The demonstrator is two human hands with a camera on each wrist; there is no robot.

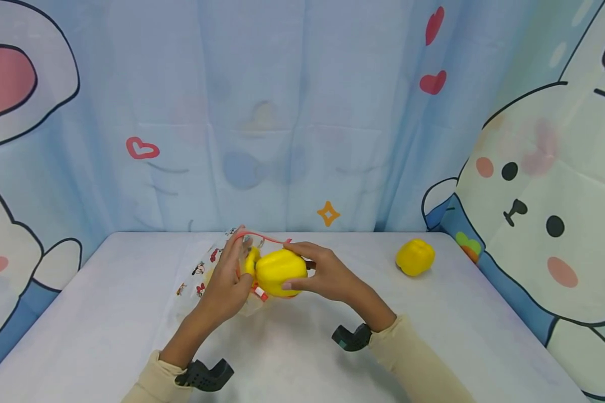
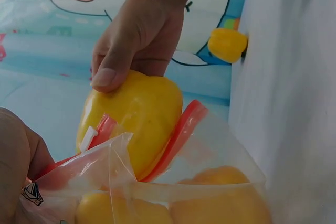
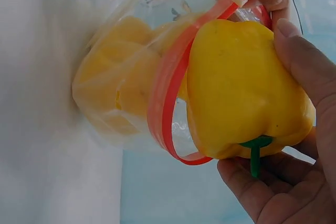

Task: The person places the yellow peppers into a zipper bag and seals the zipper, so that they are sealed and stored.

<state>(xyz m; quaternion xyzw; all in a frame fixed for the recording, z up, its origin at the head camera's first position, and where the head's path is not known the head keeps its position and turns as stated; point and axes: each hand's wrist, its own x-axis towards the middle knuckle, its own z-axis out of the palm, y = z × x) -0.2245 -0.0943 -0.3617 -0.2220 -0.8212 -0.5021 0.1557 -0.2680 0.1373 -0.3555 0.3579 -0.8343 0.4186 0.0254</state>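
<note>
My right hand (image 1: 327, 272) grips a yellow bell pepper (image 1: 280, 272), thumb on one side and fingers on the other. In the right wrist view its green stem (image 3: 255, 156) points away from the bag. The pepper sits at the mouth of a clear zip bag (image 1: 198, 279), whose red zip strip (image 3: 167, 93) with a white slider (image 2: 88, 139) bows open around it. At the bag's edge, my left hand (image 1: 224, 291) holds the plastic near the strip. Through the film, more yellow peppers (image 3: 118, 72) show inside; how many is unclear.
Another yellow bell pepper (image 1: 415, 257) lies at the right rear of the white table (image 1: 106, 313). Behind the table hangs a light blue curtain (image 1: 282, 112) with cartoon rabbits and hearts. Dark wrist cameras (image 1: 352, 337) are strapped to both wrists.
</note>
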